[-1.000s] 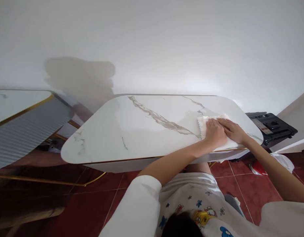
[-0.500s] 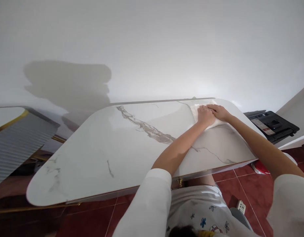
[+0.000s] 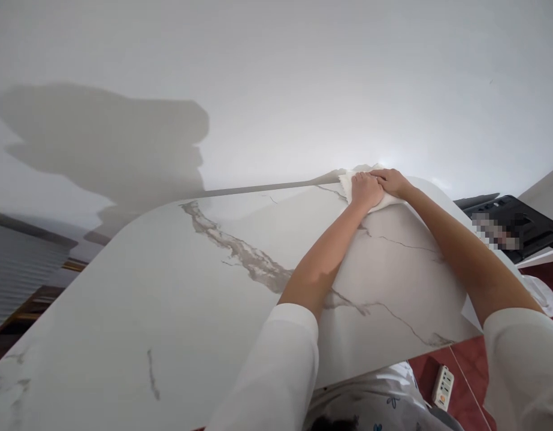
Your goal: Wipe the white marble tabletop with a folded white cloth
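Presses with the fingers of the left hand (image 3: pixel 368 190), close together and slightly bent, on a soft white scallop-edged cloth (image 3: pixel 386 203); overlaps them with the right hand's (image 3: pixel 393 182) fingers. Cannot tell about any pinch of fabric beneath. Has the cloth's scalloped border facing left, long axis roughly sideways, at the far edge of a glossy white, brown-veined surface (image 3: pixel 105 311), beside a pale wall (image 3: pixel 303 90).

Appears to be a home. Indicators: marble-veined surface (image 3: pixel 123 311) by pale wall (image 3: pixel 280 90); power strip (image 3: pixel 443 388) on red-tiled floor (image 3: pixel 474 359).
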### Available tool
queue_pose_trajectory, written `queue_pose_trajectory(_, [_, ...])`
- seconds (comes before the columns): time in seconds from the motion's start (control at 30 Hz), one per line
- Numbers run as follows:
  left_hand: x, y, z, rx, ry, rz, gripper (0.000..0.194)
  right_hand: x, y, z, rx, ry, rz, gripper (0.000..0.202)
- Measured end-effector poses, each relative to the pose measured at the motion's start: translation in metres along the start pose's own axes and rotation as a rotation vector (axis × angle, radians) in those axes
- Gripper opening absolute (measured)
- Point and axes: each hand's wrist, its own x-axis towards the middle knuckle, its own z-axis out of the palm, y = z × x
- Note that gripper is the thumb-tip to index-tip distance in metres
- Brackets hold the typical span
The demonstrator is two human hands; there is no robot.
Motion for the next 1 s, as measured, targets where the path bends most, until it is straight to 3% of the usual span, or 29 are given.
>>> queue_pose_trajectory(0.27, [0.011,-0.007,0.006,-0.037,0.001,0.021,0.042,0.007,0.006,0.004,-0.018,-0.021,0.012,0.045])
queue_pose_trajectory(0.47, [-0.005,-0.003,0.005,-0.024,0.009,0.040,0.043,-0.010,-0.004,0.000,-0.056,-0.013,-0.098,0.047])
queue_pose_trajectory(0.7, [-0.057,0.017,-0.011,0.047,-0.028,0.045,0.048,-0.058,-0.028,-0.008,-0.071,-0.033,-0.144,0.049])
queue_pose_trajectory(1.0, [-0.146,0.045,-0.031,0.061,-0.093,0.108,0.056,-0.152,-0.076,-0.026,-0.066,-0.053,-0.135,0.049])
